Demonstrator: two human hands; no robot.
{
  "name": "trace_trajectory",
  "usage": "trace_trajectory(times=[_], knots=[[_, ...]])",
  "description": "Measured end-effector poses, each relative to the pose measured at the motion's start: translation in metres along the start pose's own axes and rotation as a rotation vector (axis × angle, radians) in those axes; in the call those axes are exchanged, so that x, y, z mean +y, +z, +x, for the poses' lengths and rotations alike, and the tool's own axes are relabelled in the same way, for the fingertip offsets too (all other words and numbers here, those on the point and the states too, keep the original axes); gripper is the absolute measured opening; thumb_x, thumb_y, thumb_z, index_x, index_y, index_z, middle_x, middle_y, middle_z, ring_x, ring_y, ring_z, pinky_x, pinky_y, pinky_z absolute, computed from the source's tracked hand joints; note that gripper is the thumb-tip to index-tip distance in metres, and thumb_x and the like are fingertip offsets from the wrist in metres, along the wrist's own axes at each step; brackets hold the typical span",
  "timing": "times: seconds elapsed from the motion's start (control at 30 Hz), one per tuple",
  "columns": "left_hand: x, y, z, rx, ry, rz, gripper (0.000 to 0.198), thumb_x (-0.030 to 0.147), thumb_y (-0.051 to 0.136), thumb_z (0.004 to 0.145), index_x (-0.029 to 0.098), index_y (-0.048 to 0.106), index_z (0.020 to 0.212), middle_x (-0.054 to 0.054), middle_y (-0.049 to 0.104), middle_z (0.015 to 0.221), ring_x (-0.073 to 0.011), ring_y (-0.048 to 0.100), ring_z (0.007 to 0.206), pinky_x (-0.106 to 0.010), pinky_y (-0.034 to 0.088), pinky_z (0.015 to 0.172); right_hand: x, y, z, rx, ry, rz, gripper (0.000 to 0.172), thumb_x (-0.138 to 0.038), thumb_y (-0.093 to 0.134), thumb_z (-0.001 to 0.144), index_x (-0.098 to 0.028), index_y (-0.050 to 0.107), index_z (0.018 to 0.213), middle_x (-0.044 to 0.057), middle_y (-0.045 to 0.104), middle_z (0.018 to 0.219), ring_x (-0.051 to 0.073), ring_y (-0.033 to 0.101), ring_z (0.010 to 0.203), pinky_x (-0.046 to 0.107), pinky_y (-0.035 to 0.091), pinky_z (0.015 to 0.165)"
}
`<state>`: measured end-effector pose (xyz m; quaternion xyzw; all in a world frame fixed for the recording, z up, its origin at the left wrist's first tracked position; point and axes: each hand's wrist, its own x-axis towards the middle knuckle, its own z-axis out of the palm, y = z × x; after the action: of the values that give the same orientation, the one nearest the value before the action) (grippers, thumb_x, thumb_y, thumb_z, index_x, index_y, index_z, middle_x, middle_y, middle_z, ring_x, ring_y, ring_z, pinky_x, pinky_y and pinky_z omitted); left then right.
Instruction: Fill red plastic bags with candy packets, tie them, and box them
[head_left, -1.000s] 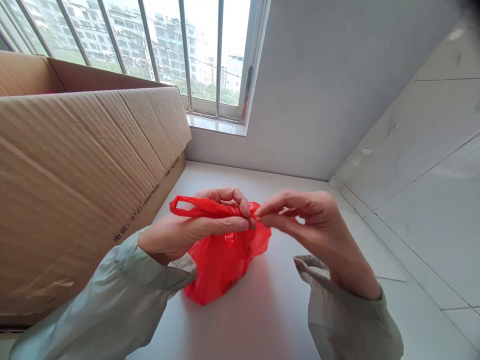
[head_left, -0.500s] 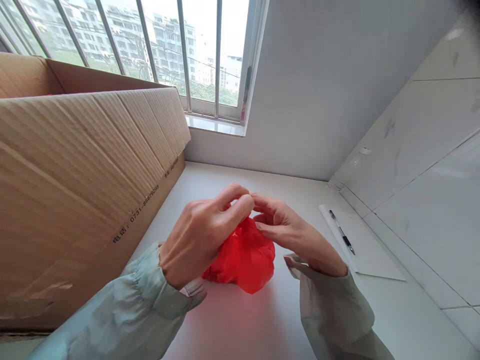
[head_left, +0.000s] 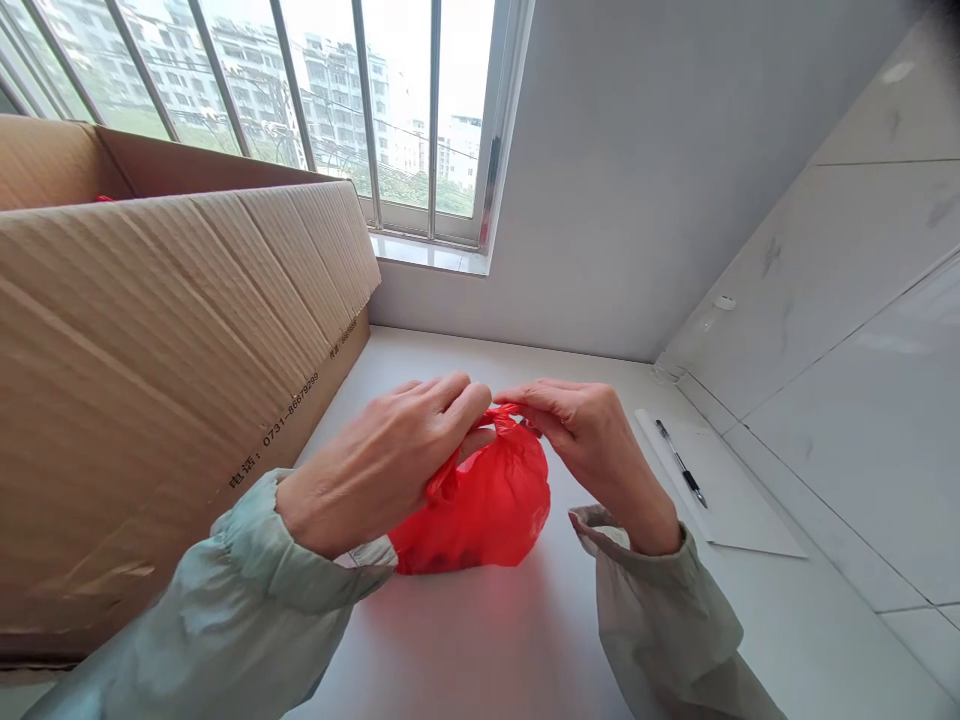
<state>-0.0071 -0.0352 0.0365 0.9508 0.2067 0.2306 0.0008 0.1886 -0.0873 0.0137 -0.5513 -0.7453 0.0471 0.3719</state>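
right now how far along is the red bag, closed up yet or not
Done: the red bag sits bulging on the white counter, its top gathered to one point. In hand: the left hand and right hand both pinch the twisted plastic at the top. Left: no finished knot shows, though the fingers hide that spot, so the closing probably isn't complete.

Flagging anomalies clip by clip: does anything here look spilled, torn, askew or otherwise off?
Nothing stands out. Both the left hand and right hand pinch the gathered top of the red bag, which looks intact on the counter. The cardboard box has only shallow creases; the pen lies on its paper.
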Motion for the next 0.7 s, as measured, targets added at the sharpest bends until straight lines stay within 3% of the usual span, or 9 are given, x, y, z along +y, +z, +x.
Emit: trace_trajectory(times=[0.1, 0.27, 0.37, 0.53, 0.7], knots=[[0.0, -0.002, -0.002, -0.03, 0.045, 0.061, 0.025, 0.01, 0.031, 0.094, 0.021, 0.035, 0.071, 0.001, 0.041, 0.072, -0.0139, 0.029, 0.053, -0.031, 0.024, 0.054, 0.013, -0.001, 0.002, -0.021, 0.036, 0.007, 0.03, -0.015, 0.047, 0.093, -0.027, 0.075, 0.096, -0.003, 0.075, 0.091, 0.013, 0.066, 0.075, 0.024, 0.044, 0.067], [-0.005, 0.0, -0.012, -0.193, 0.124, 0.133, 0.031, -0.009, 0.03, 0.07, 0.019, 0.039, 0.064, -0.004, 0.043, 0.072, -0.0184, 0.036, 0.06, -0.033, 0.021, 0.054, 0.052, -0.003, 0.005, -0.015, 0.219, -0.171, 0.03, -0.018, 0.047, 0.09, -0.027, 0.075, 0.092, -0.002, 0.075, 0.081, 0.013, 0.065, 0.067, 0.024, 0.042, 0.064], [-0.007, 0.002, -0.018, -0.255, 0.051, 0.026, 0.03, -0.007, 0.034, 0.066, 0.02, 0.047, 0.071, -0.002, 0.043, 0.072, -0.0174, 0.037, 0.058, -0.031, 0.023, 0.052, 0.078, -0.004, 0.004, -0.003, 0.31, -0.279, 0.029, -0.021, 0.048, 0.09, -0.029, 0.076, 0.094, -0.002, 0.077, 0.085, 0.014, 0.067, 0.073, 0.025, 0.042, 0.065], [-0.011, 0.008, -0.027, -0.22, -0.116, -0.065, 0.029, -0.004, 0.034, 0.067, 0.02, 0.047, 0.075, 0.002, 0.046, 0.072, -0.0136, 0.039, 0.055, -0.026, 0.028, 0.053, 0.106, 0.002, 0.001, -0.029, 0.392, -0.325, 0.029, -0.026, 0.048, 0.093, -0.032, 0.075, 0.1, -0.003, 0.077, 0.097, 0.016, 0.07, 0.081, 0.026, 0.045, 0.071], [-0.01, 0.016, -0.024, -0.426, -0.256, -0.056, 0.026, -0.004, 0.035, 0.069, 0.02, 0.045, 0.073, 0.002, 0.048, 0.064, -0.0142, 0.042, 0.055, -0.026, 0.025, 0.052, 0.117, 0.019, 0.001, -0.078, 0.41, -0.352, 0.031, -0.024, 0.048, 0.092, -0.032, 0.076, 0.102, 0.0, 0.077, 0.103, 0.019, 0.069, 0.094, 0.026, 0.046, 0.073]])
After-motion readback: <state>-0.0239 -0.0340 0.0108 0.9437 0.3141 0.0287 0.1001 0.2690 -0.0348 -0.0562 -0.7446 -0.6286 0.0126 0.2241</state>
